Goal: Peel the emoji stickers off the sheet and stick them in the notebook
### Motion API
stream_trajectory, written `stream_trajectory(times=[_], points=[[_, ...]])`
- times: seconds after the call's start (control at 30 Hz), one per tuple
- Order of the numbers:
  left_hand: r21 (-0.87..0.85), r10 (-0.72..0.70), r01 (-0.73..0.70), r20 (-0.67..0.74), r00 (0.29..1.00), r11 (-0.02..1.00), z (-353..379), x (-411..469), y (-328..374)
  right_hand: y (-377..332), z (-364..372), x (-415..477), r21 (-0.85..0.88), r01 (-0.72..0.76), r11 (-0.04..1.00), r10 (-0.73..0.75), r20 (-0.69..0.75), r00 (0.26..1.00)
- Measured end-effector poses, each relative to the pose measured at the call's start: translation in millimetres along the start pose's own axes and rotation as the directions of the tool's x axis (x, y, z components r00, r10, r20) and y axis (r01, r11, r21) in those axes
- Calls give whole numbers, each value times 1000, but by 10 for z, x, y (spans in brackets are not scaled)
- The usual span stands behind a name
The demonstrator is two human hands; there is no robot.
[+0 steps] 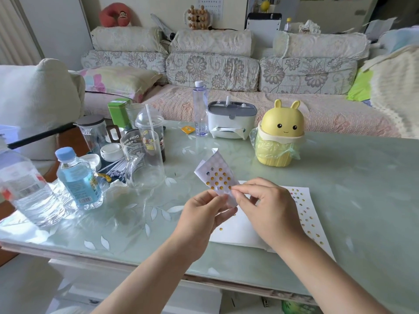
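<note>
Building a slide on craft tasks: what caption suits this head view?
Left hand holds the sticker sheet while right hand pinches its edge above the notebook.

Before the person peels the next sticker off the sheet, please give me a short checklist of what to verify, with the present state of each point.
1. Sticker sheet held off the table by the left hand: ok.
2. Right hand fingertips pinch at the sheet's lower right edge: ok.
3. Sticker already lifted from the backing: cannot tell, too small.
4. Yellow stickers remain on the sheet: ok.
5. Notebook page lies open below the hands, with free white space: ok.
6. Glass mug stands apart from the page: ok.
</note>
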State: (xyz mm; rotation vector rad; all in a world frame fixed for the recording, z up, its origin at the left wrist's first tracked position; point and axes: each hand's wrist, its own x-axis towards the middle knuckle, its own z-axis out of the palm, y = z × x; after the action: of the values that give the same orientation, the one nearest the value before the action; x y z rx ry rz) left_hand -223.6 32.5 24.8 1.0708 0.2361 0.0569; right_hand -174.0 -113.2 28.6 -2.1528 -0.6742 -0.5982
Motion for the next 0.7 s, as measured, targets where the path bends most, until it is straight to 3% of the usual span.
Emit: stream_trajectory(times=[0.2, 0.4, 0.53, 0.7], points=[[144, 103, -102, -1, 995, 984, 92, -10, -63, 16, -20, 11, -62, -72, 996, 71, -3, 997], [269, 148, -132, -40, 988, 954, 124, 14, -110, 50, -3, 7, -51, -25, 998, 27, 42, 999], [295, 186, -147, -107, 977, 944, 142, 34, -141, 61, 6, 4, -43, -55, 998, 56, 16, 998], [296, 234, -197, -93, 968, 935, 124, 46, -158, 51, 23, 20, -50, -102, 994, 103, 22, 994]])
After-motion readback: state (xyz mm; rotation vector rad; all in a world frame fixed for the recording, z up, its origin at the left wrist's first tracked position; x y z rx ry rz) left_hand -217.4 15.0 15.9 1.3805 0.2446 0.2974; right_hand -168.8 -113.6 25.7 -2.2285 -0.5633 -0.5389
